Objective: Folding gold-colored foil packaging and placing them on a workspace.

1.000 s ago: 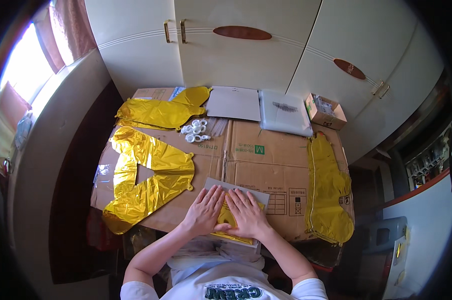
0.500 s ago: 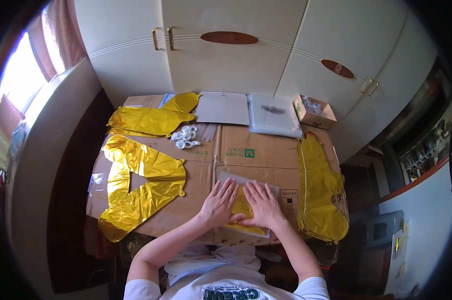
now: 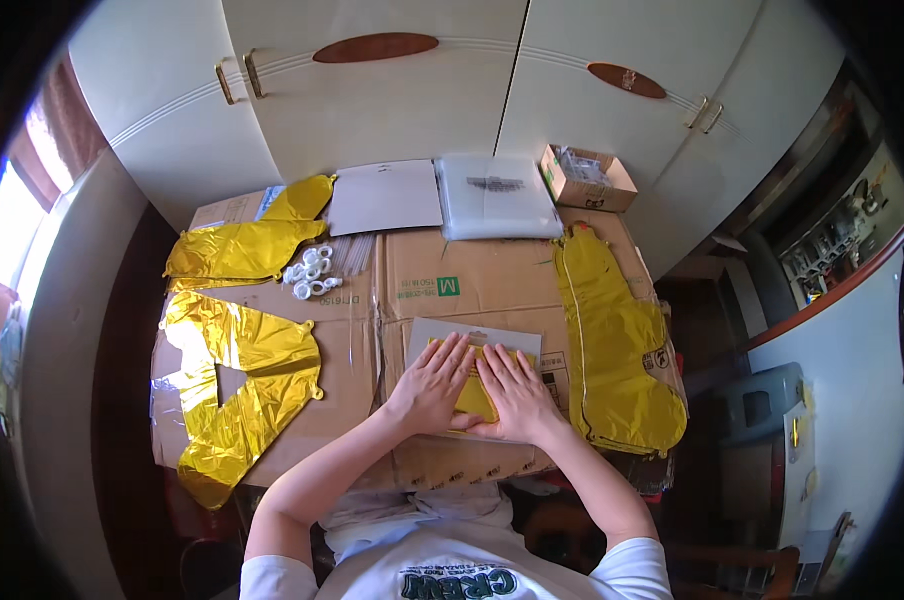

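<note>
My left hand (image 3: 428, 390) and my right hand (image 3: 519, 394) lie flat, side by side, with fingers stretched out and thumbs nearly meeting. Both press on a gold foil balloon (image 3: 475, 402) folded into a small flat packet; the hands hide much of it. Beneath the packet is a grey card (image 3: 517, 341) with a hanging slot at its far edge. To the left, a gold foil balloon with an opening in its middle (image 3: 282, 352) is spread flat. A stack of flat gold foil balloons (image 3: 612, 350) lies on the right.
Flattened cardboard (image 3: 412, 265) covers the table. Along the back are more gold foil (image 3: 234, 250), a pale card sheet (image 3: 384, 198), clear plastic bags (image 3: 497, 208) and an open small box (image 3: 590, 192). White ribbon rolls (image 3: 312, 272) lie beside clear straws (image 3: 352, 253). Cabinets stand behind.
The view has shifted, with the table things now further left and higher. The grey card lies straighter than before, and my hands have moved slightly on the folded foil balloon.
</note>
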{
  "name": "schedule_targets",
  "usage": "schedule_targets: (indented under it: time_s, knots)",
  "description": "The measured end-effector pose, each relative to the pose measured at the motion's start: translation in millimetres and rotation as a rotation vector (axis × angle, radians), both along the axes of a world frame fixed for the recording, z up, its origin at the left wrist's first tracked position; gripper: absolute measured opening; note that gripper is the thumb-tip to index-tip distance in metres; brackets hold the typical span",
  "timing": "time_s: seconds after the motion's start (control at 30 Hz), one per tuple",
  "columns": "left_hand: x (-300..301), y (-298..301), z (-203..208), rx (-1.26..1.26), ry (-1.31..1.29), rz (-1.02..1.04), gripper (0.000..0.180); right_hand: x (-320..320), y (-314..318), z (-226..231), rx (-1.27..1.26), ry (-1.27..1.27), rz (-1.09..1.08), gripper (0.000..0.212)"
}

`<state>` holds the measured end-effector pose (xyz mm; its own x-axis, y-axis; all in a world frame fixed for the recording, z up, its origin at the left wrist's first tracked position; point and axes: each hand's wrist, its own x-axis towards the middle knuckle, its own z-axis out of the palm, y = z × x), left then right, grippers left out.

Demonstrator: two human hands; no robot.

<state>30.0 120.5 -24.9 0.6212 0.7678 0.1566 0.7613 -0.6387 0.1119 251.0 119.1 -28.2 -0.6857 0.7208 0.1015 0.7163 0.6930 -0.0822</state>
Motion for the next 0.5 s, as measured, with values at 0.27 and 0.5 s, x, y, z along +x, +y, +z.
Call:
schedule_targets:
  time_s: [0.27,0.5]
  knots:
    - [0.6,-1.6,3.6,-0.029,0.007,-0.001,0.1,-2.0,0.0,6.2,-0.049,0.014,0.009,0.112]
    - [-3.3,-1.7,-5.4,0.015,-0.019,0.014,0.102,-5.0,-0.5,7.5,-0.052,-0.046,-0.001,0.112]
